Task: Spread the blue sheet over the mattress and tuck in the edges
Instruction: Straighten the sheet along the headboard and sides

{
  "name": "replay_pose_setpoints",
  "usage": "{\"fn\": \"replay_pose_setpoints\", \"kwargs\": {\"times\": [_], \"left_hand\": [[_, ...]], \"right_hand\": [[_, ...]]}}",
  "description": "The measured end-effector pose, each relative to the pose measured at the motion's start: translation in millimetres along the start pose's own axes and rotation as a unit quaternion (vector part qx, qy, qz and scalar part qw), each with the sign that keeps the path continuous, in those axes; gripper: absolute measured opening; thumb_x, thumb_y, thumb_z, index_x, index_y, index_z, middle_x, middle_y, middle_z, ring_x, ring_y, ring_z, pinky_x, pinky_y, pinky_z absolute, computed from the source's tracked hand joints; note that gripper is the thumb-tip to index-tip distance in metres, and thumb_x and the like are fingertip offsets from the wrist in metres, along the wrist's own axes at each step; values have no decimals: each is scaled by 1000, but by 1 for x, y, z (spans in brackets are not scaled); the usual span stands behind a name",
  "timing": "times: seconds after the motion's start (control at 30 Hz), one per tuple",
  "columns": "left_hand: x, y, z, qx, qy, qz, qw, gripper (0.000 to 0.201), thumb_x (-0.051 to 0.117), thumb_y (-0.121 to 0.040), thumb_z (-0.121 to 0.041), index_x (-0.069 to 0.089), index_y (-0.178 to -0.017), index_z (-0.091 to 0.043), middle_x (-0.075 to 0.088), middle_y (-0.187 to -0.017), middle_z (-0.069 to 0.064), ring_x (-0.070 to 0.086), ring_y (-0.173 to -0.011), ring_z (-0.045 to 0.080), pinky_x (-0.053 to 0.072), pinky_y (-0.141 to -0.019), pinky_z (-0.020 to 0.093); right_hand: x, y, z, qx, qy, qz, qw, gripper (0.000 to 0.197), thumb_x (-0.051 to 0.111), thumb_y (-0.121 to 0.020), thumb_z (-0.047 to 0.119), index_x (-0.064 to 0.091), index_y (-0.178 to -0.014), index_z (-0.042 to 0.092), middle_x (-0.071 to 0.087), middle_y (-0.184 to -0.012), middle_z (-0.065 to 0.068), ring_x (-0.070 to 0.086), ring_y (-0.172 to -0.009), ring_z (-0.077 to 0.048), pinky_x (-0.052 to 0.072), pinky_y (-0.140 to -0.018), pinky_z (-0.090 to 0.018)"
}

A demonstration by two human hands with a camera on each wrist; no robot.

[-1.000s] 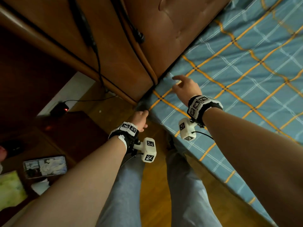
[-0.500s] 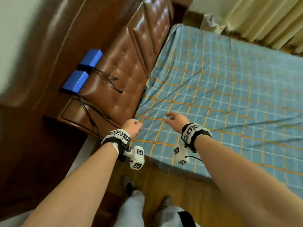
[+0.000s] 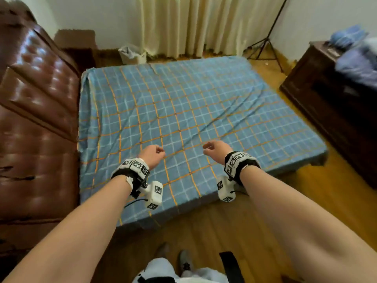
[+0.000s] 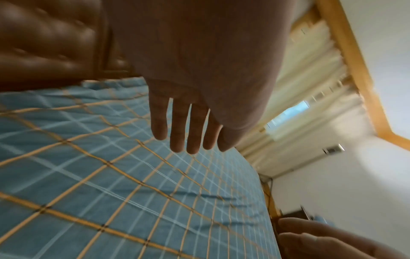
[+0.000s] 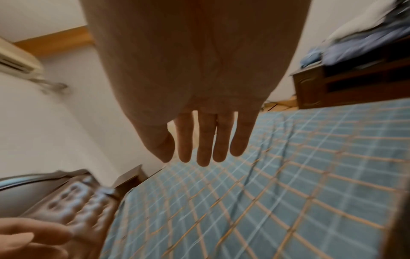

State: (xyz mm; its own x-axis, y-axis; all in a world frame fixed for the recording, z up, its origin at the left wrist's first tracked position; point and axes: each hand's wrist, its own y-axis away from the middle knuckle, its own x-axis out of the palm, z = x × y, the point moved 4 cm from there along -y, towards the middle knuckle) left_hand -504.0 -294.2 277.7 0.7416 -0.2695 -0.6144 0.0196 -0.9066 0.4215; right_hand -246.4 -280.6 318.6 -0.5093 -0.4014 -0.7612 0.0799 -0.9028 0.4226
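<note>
a person stands at the near edge of a low bed, both bare forearms stretched out over it, in a head-camera view. the blue sheet [image 3: 183, 119], checked with orange and white lines, lies spread across the whole mattress [image 3: 318, 160], its near and right edges hanging over the sides; long creases run across its right half. the left hand [image 3: 152, 155] hangs above the near part of the sheet, its fingers [image 4: 177, 129] nearly straight and close together in the left wrist view, holding nothing and clear of the cloth. the right hand [image 3: 217, 149] hangs level with it, to the right and apart from it, its fingers [image 5: 205, 140] likewise loose and extended, holding nothing. each wrist carries a black band with printed markers and a white camera block [image 3: 154, 194] below it. a brown tufted leather headboard [image 3: 38, 111] stands along the left side of the bed, touching the sheet's left edge. cream curtains [image 3: 183, 25] hang on the far wall, with a small bin [image 3: 132, 55] on the floor just beyond the bed's far edge and a black tripod [image 3: 269, 35] at far right. a dark wooden cabinet [image 3: 336, 103] stands to the right of the bed, with blue bedding [image 3: 359, 58] piled on top. the wooden floor [image 3: 204, 231] shows at the near side, by the person's shoes.
</note>
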Motion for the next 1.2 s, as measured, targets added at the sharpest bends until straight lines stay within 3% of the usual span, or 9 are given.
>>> {"fn": "replay_pose_setpoints", "kwargs": {"times": [0.13, 0.37, 0.47, 0.6, 0.9, 1.07, 1.2], "left_hand": [[49, -28, -76, 65, -102, 66, 990, 29, 59, -92, -25, 68, -116, -12, 69, -117, 9, 63, -111, 25, 44, -92, 28], [189, -50, -221, 166, -207, 172, 949, 30, 59, -92, -28, 68, -117, -13, 69, -116, 7, 63, -111, 25, 47, -94, 31], [256, -56, -290, 207, -236, 197, 929, 30, 59, -91, -30, 68, -116, -14, 70, -116, 6, 64, -108, 24, 49, -94, 32], [339, -73, -380, 229, -274, 196, 913, 31, 57, -93, -28, 66, -118, -13, 70, -115, 7, 64, -108, 24, 47, -92, 30], [508, -93, -569, 235, -280, 215, 906, 34, 54, -95, -30, 64, -122, -13, 67, -122, 5, 62, -111, 23, 47, -95, 31], [586, -151, -660, 237, -270, 217, 908, 34, 54, -95, -31, 64, -123, -13, 66, -122, 5, 62, -110, 22, 49, -94, 32], [679, -228, -757, 242, -260, 240, 903, 36, 53, -96, -31, 61, -125, -13, 66, -124, 6, 62, -111, 22, 50, -96, 35]], "right_hand": [[-48, 35, -103, 97, -12, -50, 994, 31, 62, -90, 33, 67, -118, 23, 69, -119, -1, 63, -111, -21, 48, -96, -34], [-97, 96, -283, 227, -105, -110, 962, 27, 65, -87, 32, 71, -112, 22, 69, -117, -1, 62, -110, -18, 48, -92, -28], [-132, 106, -353, 236, -147, -165, 946, 19, 62, -88, 31, 71, -105, 29, 69, -114, 4, 63, -106, -15, 46, -85, -24], [-198, 99, -454, 206, -180, -213, 938, 10, 62, -87, 30, 68, -93, 37, 71, -110, 6, 63, -106, -15, 50, -92, -32], [-367, 89, -645, 193, -155, -180, 952, 20, 62, -88, 32, 71, -106, 31, 69, -114, 8, 61, -108, -13, 48, -99, -35], [-438, 50, -735, 194, -156, -172, 953, 22, 62, -90, 29, 71, -109, 27, 68, -112, 9, 60, -107, -10, 47, -95, -28], [-520, -11, -840, 204, -134, -157, 957, 21, 62, -90, 30, 71, -109, 29, 68, -111, 10, 60, -104, -10, 48, -93, -28]]}}
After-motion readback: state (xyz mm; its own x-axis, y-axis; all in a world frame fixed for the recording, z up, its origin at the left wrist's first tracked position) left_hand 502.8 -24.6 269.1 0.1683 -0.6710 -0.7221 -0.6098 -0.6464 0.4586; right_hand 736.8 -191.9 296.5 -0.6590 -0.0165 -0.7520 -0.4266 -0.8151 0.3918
